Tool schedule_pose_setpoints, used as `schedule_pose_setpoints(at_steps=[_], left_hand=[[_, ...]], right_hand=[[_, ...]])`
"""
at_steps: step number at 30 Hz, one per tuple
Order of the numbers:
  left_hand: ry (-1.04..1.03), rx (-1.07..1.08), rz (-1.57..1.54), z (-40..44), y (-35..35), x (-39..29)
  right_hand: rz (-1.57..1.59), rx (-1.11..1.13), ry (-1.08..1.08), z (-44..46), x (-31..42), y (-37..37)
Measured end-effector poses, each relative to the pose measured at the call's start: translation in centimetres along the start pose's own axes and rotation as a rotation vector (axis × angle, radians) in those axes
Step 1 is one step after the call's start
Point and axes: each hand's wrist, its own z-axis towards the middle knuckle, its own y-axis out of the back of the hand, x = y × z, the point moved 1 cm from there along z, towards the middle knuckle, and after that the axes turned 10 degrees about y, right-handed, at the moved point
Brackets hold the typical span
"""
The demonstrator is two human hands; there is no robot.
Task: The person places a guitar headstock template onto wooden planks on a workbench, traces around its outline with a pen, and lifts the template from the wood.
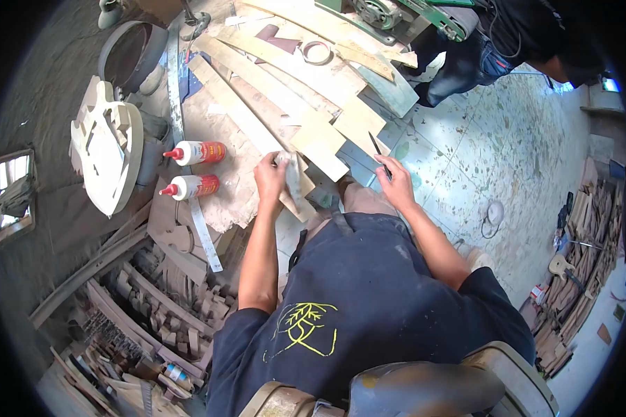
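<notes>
My right hand [394,182] is closed around a slim dark pencil [374,144], its end pointing up and away over the ends of the pale boards. My left hand [270,177] rests at the near edge of the bench, fingers curled, beside a narrow pale board [240,111]. Against its fingers is a whitish, partly see-through strip [293,177]; whether the hand grips it or something darker between the fingers I cannot make out. Several pale wooden boards [320,142] fan out between and beyond both hands. Left of my left hand lie two white glue bottles with red caps [198,153], [195,186].
A guitar-shaped body [111,149] stands at the left. A long metal ruler [205,236] hangs past the bench edge. A tape roll [316,52] lies among the boards. Another person [466,66] stands by a green machine [424,14]. Stacked wood [584,257] lines the right wall.
</notes>
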Motion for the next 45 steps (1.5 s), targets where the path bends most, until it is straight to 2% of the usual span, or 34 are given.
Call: schedule_pose_setpoints(at_steps=[4, 5, 8, 12, 14, 20, 21, 24, 30, 33, 36, 42, 45], left_hand=[[-0.126, 0.029, -0.185, 2.8, -0.8, -2.4], [-0.208, -0.02, -0.131, 3.2, -1.4, -3.6], [-0.284, -0.032, -0.08, 5.4, -4.2, -6.4], [-0.256, -0.034, -0.023, 6.7, -6.0, -8.2], [-0.214, -0.06, -0.008, 6.9, -6.4, -8.6], [-0.258, -0.104, 0.001, 5.3, -5.9, -9.4], [-0.237, -0.101, 0.029, 5.5, -6.0, -9.2], [-0.349, -0.204, 0.096, 4.2, -5.8, -8.4], [-0.479, -0.069, 0.286, 2.2, -5.2, -6.9], [-0.507, 0.002, 0.317, 2.1, -5.1, -6.6], [-0.594, -0.001, 0.47, 1.6, -5.4, -6.3], [-0.554, 0.0, 0.415, 1.5, -5.8, -5.8], [-0.544, -0.014, 0.393, 1.6, -6.2, -5.7]], right_hand=[[-0.052, -0.038, 0.055, 0.6, -1.7, 1.3], [-0.053, -0.031, 0.056, 0.9, -1.9, 1.6], [-0.044, -0.036, 0.065, 2.1, -2.2, 2.4], [0.033, -0.038, -0.048, 3.2, -2.1, 3.6], [-0.001, -0.049, -0.016, 3.7, -2.3, 4.0], [-0.076, -0.056, 0.007, 4.0, -3.8, 4.8], [-0.077, -0.055, 0.007, 4.1, -3.8, 4.7], [-0.055, -0.02, -0.078, 4.6, -3.7, 4.6], [-0.043, -0.007, -0.011, 5.1, -3.9, 3.7], [-0.009, 0.032, -0.044, 5.3, -3.3, 3.6], [-0.055, 0.025, 0.038, 5.4, -3.5, 3.3], [-0.049, 0.065, 0.115, 6.4, -2.6, 1.7], [0.026, 0.079, 0.086, 7.0, -1.9, 0.9]])
